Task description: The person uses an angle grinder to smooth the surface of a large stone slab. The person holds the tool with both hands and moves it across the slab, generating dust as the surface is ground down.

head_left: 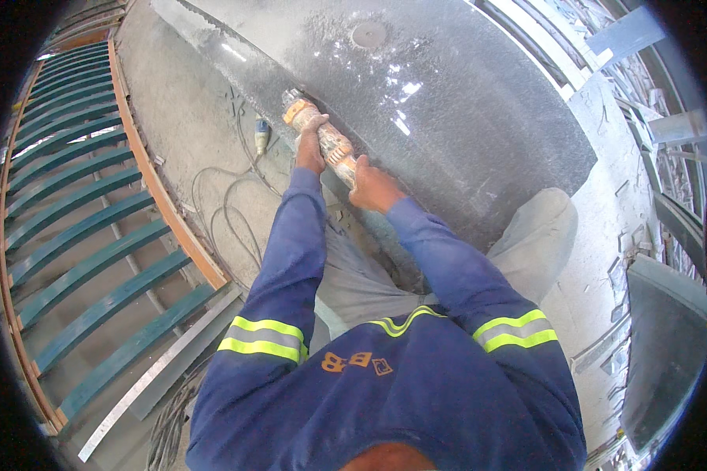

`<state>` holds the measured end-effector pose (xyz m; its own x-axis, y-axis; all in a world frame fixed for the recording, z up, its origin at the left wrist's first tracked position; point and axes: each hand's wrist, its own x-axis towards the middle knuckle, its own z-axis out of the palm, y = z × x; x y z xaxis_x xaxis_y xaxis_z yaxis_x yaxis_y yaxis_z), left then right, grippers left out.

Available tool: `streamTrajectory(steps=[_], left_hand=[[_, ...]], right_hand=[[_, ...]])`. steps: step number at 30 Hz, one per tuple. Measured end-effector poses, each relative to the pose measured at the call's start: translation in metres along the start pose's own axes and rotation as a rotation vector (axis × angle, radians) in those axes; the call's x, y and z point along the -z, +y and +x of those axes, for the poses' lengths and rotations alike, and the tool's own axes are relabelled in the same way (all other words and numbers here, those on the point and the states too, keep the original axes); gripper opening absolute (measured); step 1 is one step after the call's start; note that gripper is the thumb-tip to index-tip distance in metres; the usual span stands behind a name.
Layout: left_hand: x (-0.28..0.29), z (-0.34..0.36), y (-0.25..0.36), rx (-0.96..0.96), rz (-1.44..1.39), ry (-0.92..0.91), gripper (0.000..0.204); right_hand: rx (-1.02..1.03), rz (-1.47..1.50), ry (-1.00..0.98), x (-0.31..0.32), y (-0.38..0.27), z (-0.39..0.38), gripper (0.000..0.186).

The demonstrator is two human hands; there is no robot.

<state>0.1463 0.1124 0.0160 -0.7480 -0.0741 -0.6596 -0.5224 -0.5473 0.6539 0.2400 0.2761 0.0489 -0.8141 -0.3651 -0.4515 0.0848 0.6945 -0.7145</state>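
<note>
Both of my hands are on a dusty orange angle grinder (339, 149) held at a slant. My left hand (312, 147) grips it near its metal head. Farther back, my right hand (375, 188) is wrapped round the rear end of the body. The grinder's head lies over the long edge of a dark grey stone slab (479, 133), whose surface is wet and dusty. Beside that edge runs a narrower grey strip (239, 59). The grinder's disc cannot be made out.
A round grey disc (369, 34) lies on the slab. On my left, a cable (226, 206) loops over the dusty floor near a blue-grey plug connector (261, 135). A rack with green slats (94, 228) stands farther left. Stone offcuts (619, 275) and a dark panel (664, 345) are at right.
</note>
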Motion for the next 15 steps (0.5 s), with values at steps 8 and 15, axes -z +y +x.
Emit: streamTrajectory(steps=[8, 15], left_hand=[[0.008, 0.018, 0.002, -0.034, 0.034, -0.024, 0.030], [0.015, 0.035, 0.022, 0.053, 0.076, -0.062, 0.025]], right_hand=[[0.003, 0.048, 0.023, -0.004, 0.002, 0.015, 0.048], [0.009, 0.079, -0.013, 0.000, -0.005, 0.037, 0.053]])
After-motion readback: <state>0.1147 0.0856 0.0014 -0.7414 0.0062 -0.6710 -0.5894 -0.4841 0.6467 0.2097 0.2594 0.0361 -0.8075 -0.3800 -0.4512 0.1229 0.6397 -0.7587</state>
